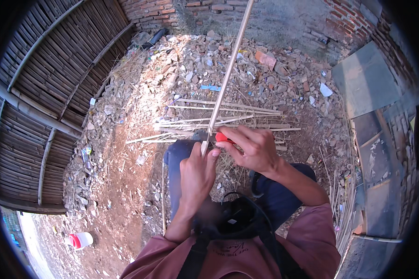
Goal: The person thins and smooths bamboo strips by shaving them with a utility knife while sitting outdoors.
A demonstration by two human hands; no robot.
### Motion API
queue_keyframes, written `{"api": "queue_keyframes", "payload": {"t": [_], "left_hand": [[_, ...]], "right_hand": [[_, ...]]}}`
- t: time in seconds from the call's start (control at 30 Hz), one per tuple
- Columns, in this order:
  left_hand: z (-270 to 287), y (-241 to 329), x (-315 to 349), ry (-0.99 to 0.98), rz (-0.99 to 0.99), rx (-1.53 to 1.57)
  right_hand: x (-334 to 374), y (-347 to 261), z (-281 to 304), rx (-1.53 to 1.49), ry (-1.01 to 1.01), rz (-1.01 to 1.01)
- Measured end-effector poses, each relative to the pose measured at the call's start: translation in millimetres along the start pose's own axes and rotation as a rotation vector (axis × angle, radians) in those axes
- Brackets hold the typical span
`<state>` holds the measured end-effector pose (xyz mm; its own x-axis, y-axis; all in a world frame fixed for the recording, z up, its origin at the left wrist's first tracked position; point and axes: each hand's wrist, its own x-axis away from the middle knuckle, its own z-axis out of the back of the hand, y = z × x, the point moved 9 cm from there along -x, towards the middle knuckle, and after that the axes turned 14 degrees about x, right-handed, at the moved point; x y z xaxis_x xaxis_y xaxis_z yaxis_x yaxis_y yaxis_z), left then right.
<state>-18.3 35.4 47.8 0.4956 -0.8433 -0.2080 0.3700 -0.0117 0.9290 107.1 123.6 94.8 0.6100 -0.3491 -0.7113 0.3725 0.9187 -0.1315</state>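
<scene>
A long pale bamboo strip [229, 74] slants up and away from my left hand [194, 180], whose fingers are closed around its near end. My right hand [255, 149] grips a knife by its red handle [222, 137]. The greyish blade reaches left and meets the strip just above my left thumb; part of it is hidden behind the strip. Both hands are close together over my bent knees. Beyond them, a loose pile of split bamboo strips [223, 124] lies across the ground.
Broken brick and stone rubble [195, 69] spreads out to a brick wall [265, 23]. A slatted bamboo panel [46, 83] stands at left. Grey sheets [365, 79] lean at right. A white and red plastic container [81, 240] is at lower left.
</scene>
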Motion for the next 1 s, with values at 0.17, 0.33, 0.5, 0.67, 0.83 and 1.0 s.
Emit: {"api": "queue_keyframes", "payload": {"t": [0.17,0.33,0.5,0.67,0.83,1.0], "left_hand": [[-2.9,-26.1,34.5,-0.071,0.075,0.044],[0.0,-26.4,26.7,-0.106,0.074,-0.005],[-0.5,-28.8,12.1,-0.097,0.076,0.03],[-1.6,-22.4,8.9,-0.095,0.073,0.199],[0.4,-24.9,8.6,-0.043,0.058,0.327],[3.2,-22.6,8.2,-0.034,0.019,0.316]], "right_hand": [[-29.4,124.6,51.6,0.012,0.183,-0.501],[-13.9,136.4,57.0,-0.029,0.184,-0.533],[-3.5,70.6,16.2,-0.172,-0.053,-0.265],[13.6,18.6,-13.1,-0.271,-0.097,-0.032],[19.2,8.2,-27.8,-0.272,-0.134,0.019],[20.9,1.5,-33.1,-0.264,-0.122,0.05]]}}
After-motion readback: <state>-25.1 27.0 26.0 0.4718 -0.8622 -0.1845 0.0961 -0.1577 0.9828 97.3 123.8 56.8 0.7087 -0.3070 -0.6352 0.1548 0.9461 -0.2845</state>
